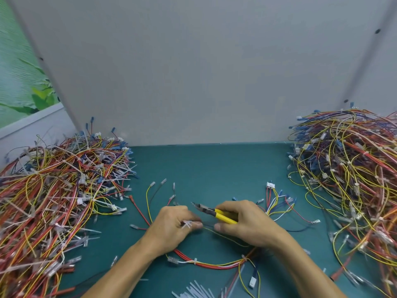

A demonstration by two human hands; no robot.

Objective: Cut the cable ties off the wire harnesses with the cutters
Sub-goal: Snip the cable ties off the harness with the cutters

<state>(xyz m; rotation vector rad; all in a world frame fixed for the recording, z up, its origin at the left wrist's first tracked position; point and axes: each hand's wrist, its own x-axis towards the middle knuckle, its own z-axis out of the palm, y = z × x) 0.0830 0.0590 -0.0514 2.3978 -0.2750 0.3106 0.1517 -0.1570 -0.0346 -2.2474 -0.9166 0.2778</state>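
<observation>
Both palms down, close together: left hand [171, 224] pinches a cable tie [187, 224], right hand [245, 220] grips the cutters [211, 211]

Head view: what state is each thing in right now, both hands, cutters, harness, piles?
left hand, pinching a white cable tie on the harness
right hand, gripping the cutters by the yellow handles
cutters, tip pointing left, on no tie
harness, looped on the mat, two ties still on
left pile, tangled heap
right pile, tangled heap
loose ties, lying free at the bottom edge
</observation>
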